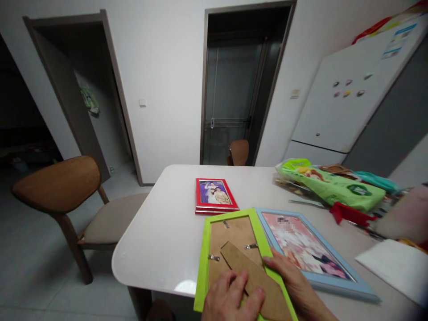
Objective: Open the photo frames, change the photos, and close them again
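Note:
A lime-green picture frame (200,267) is held face down at the table's near edge, its brown backing board (236,229) and metal clips showing. My left hand (230,294) lies on the back with bent fingers and thumb around the cardboard stand (267,285). The right edge of the frame is gripped by my right hand (296,283), thumb on top and fingers mostly hidden beneath. Just right of it lies a light-blue picture frame (334,249) with a pink-toned photo. Farther back rests a red picture frame (214,196), photo up.
The white table (160,236) has a rounded left corner. Green plastic packaging (347,187), a red object (351,216) and white paper (397,267) lie at the right. A wooden chair (60,187) stands left; a fridge (327,107) stands behind at right.

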`<state>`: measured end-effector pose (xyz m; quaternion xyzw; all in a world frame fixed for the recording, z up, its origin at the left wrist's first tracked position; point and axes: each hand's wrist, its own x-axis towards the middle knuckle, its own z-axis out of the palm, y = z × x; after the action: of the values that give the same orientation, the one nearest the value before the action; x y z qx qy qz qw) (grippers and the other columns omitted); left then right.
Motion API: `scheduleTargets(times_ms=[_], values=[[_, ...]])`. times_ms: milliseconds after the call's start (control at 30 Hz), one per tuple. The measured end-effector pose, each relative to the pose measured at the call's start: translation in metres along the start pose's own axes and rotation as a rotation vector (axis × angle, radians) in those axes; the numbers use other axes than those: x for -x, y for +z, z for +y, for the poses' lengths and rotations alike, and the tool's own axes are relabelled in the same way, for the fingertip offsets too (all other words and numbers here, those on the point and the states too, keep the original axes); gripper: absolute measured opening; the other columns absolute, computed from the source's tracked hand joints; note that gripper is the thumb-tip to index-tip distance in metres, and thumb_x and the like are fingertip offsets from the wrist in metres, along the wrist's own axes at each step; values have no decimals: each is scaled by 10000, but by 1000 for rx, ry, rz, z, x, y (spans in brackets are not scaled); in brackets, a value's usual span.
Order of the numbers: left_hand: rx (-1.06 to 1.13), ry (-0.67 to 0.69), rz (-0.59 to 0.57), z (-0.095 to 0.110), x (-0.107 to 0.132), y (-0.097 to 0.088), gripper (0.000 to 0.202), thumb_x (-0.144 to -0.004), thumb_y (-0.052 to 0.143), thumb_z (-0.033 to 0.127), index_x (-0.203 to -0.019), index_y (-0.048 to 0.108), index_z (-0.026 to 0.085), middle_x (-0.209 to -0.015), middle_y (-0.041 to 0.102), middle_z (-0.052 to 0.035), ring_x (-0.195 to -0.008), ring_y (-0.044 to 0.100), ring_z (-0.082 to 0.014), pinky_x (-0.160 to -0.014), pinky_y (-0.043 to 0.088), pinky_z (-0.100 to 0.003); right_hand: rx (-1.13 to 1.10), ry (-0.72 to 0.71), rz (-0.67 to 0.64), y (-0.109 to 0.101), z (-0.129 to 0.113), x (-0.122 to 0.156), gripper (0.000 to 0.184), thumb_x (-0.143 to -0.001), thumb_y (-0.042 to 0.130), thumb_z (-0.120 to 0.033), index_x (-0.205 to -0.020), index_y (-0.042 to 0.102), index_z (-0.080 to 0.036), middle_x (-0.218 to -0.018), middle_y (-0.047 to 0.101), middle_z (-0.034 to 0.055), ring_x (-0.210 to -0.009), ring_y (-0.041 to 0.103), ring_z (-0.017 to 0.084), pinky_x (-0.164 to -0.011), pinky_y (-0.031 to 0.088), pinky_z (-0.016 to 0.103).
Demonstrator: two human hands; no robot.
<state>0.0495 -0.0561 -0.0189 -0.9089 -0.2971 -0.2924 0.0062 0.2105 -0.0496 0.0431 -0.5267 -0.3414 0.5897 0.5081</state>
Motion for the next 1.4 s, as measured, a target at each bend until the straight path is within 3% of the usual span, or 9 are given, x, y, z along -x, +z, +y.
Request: scheduleTargets(times_ms=[167, 367, 533, 700, 867, 967, 1133, 1233, 1400], values=[[-64, -49, -84, 1, -1, 1, 420, -752, 472, 321, -1164, 412, 263, -1203, 482, -76, -994, 490, -279, -744, 471, -348, 278, -82, -100, -8, 12, -26, 547, -581, 442, -246, -1117, 448, -141, -862, 656, 72, -747, 610, 223, -594, 476, 298], [-111, -108, -51, 0, -2, 14, 339, -755, 484, 327, -1085, 465, 252, -1163, 521, -52, -969, 498, -269, -720, 472, -337, 959, -329, 128, -22, 34, -52, 553, -602, 418, -203, -1146, 425, -106, -1020, 590, 126, -895, 557, 221, -819, 398, 313], [-143, -131, -94, 2, -5, 19, 297, -771, 477, 273, -1068, 468, 262, -1148, 530, -42, -967, 498, -250, -687, 478, -313, 1318, -402, 182, -24, 38, -52, 481, -642, 398, -196, -1090, 483, -43, -931, 577, 144, -889, 535, 230, -829, 375, 322], [102, -187, -272, -6, -14, -8, 434, -657, 586, 288, -1072, 483, 213, -1172, 495, -82, -1000, 466, -271, -794, 445, -384, 1360, -492, 133, -19, 23, -58, 433, -646, 421, -169, -1062, 519, -99, -1020, 519, 121, -933, 504, 194, -849, 357, 278], [146, -575, -110, -46, -12, -22, 532, -666, 504, 181, -1179, 405, 85, -1288, 344, -154, -1185, 279, -261, -983, 246, -413, 1390, -505, 29, -10, 16, -70, 289, -670, 419, -151, -872, 625, -150, -967, 519, 89, -871, 512, 172, -801, 371, 252], [206, -691, -78, -65, -7, -18, 557, -673, 482, 180, -1200, 372, 39, -1304, 316, -166, -1190, 287, -234, -991, 246, -370, 1390, -510, 43, -8, 19, -73, 279, -723, 382, -182, -842, 634, -170, -897, 522, 71, -799, 524, 155, -744, 385, 244], [260, -705, -38, -72, -3, -13, 565, -673, 481, 192, -1206, 367, 41, -1303, 325, -154, -1185, 306, -218, -996, 247, -351, 1427, -502, 82, -7, 19, -73, 284, -750, 369, -203, -855, 631, -175, -810, 535, 67, -721, 523, 157, -679, 387, 254], [262, -680, 1, -73, -1, -11, 562, -671, 468, 177, -1205, 364, 36, -1291, 344, -156, -1178, 318, -215, -994, 256, -355, 1435, -574, 90, 4, 17, -68, 269, -746, 399, -198, -891, 624, -167, -839, 555, 86, -795, 503, 185, -716, 371, 276], [234, -642, 45, -74, 1, -6, 527, -674, 428, 138, -1185, 380, 19, -1267, 372, -171, -1167, 337, -212, -988, 274, -358, 1352, -691, -152, 50, 22, -58, 222, -767, 423, -221, -799, 641, -200, -817, 576, 55, -811, 478, 168, -730, 348, 262]])
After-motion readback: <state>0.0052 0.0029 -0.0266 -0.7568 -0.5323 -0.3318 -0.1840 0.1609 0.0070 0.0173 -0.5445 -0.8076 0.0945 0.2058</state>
